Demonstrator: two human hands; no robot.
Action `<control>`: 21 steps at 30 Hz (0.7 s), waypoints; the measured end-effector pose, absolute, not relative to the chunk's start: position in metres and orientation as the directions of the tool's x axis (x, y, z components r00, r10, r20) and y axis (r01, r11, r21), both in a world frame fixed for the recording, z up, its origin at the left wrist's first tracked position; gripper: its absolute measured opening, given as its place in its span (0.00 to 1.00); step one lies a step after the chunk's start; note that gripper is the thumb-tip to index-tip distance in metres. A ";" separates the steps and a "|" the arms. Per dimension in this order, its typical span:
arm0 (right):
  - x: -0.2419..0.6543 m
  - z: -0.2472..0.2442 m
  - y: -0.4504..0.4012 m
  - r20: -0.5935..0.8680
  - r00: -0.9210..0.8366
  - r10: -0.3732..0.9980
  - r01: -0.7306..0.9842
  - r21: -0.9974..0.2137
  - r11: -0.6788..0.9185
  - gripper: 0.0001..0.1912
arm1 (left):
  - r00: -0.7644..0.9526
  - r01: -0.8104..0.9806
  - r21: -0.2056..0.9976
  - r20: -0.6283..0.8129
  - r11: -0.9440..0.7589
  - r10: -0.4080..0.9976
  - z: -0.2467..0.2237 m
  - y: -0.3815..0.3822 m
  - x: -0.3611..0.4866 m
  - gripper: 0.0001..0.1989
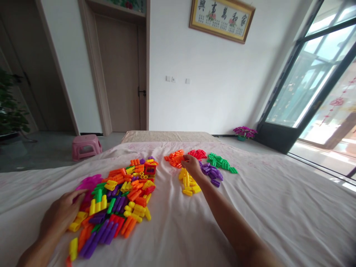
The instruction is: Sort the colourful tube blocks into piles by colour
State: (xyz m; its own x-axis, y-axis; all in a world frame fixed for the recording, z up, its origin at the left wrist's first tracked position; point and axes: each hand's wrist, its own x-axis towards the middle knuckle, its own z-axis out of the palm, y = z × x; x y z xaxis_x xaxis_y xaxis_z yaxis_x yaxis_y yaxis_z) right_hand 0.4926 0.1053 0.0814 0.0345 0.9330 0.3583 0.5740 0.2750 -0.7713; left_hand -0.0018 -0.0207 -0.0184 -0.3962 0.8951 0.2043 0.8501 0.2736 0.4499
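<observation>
My right hand (192, 165) reaches over the small sorted heaps, its fingers pinched on an orange plastic building block at the edge of the orange heap (175, 158). Around it lie heaps of red blocks (197, 153), green blocks (218, 161), purple blocks (211, 172) and yellow blocks (189, 182). On the left, my left hand (64, 210) rests at the near side of a large mixed pile of plastic building blocks (119, 200). Its thumb and forefinger are apart, close to magenta pieces (90, 183) and a yellow block (77, 221); nothing shows held there.
A pale sheet (167, 230) with wrinkles covers the surface under the blocks. Beyond its left edge stands a pink stool (86, 147) on the floor. Potted magenta flowers (244, 132) stand by the glass door at the right, and a closed door (119, 74) is at the back.
</observation>
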 end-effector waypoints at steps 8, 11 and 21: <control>0.478 0.079 0.134 0.417 0.090 0.904 0.491 -0.809 0.324 0.20 | -0.446 0.799 0.492 0.102 0.344 0.889 -0.002 -0.026 0.010 0.27; 0.457 0.062 0.119 0.439 -0.034 0.898 0.511 -0.765 0.393 0.16 | -0.445 0.798 0.494 0.099 0.344 0.890 -0.002 -0.025 0.010 0.28; 0.397 0.057 0.068 0.348 -0.525 0.777 0.526 -0.586 0.617 0.07 | -0.435 0.811 0.485 0.129 0.326 0.891 -0.001 -0.026 0.011 0.26</control>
